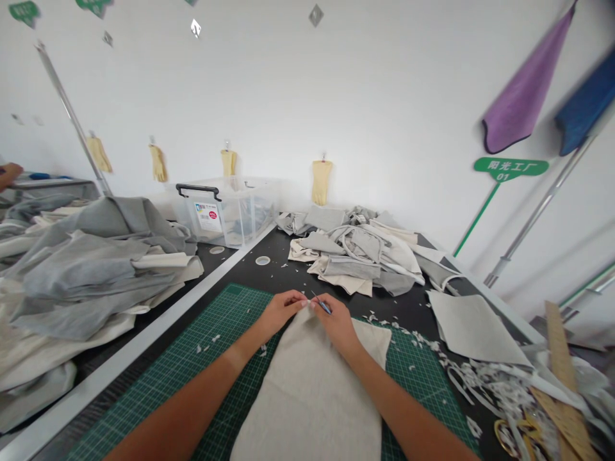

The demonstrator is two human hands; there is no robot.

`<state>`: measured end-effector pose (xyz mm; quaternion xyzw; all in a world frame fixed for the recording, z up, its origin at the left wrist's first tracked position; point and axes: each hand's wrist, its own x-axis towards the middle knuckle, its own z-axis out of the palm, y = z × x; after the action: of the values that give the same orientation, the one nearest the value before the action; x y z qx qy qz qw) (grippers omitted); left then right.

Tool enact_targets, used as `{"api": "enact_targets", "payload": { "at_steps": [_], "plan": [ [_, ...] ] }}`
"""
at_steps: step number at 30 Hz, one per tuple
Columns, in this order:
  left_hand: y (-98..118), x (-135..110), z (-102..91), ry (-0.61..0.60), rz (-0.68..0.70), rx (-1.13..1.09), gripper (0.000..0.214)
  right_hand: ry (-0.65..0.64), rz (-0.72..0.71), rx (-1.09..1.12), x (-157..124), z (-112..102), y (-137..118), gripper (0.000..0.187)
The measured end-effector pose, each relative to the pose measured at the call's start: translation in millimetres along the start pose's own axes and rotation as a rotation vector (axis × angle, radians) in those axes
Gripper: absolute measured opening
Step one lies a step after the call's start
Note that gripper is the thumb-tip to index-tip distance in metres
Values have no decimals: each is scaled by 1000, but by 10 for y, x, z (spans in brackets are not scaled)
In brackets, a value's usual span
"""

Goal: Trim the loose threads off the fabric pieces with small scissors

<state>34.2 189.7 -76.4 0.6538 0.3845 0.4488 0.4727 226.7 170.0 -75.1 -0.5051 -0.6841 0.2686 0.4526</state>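
Observation:
A beige cloth piece (317,390) lies over the green cutting mat (225,320), its far corner raised slightly between my hands. My left hand (283,310) pinches that corner with thumb and fingertips. Close beside it, my right hand (336,323) is closed round a small blue-handled tool (325,307) with a thin metal tip. The tool's exact kind is too small to make out. The fingertips of my right hand also meet the cloth's corner. White cloth snippets (216,338) are scattered on the mat.
Grey and beige fabric heaps stand at left (96,269) and at the back (355,250). A clear plastic bin (230,214) sits behind. At right are a cloth stack (475,326), gold-handled scissors (504,438), offcuts and wooden rulers (560,352). Another person's hand (9,173) shows far left.

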Motion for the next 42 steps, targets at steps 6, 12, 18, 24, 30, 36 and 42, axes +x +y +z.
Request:
{"api": "enact_targets", "payload": {
  "at_steps": [6, 12, 18, 24, 30, 36, 42],
  "plan": [
    [-44, 7, 22, 8, -19, 12, 32, 8, 9, -6, 3, -6, 7, 29],
    [-18, 10, 7, 54, 17, 37, 30, -30, 22, -31, -5, 24, 13, 28],
    [16, -4, 2, 46, 0, 5, 31, -41, 26, -26, -35, 24, -39, 34],
    [101, -51, 11, 45, -10, -29, 32, -48, 37, -54, -75, 4, -128, 38],
    [111, -57, 15, 43, -16, -51, 33, -82, 19, -61, -131, -16, -191, 39],
    [104, -49, 9, 24, -16, -53, 32, -80, 24, -104, -147, -11, -181, 37],
    [101, -53, 13, 16, -2, -51, 32, -84, 15, -136, -145, -8, -166, 38]
  ]
}}
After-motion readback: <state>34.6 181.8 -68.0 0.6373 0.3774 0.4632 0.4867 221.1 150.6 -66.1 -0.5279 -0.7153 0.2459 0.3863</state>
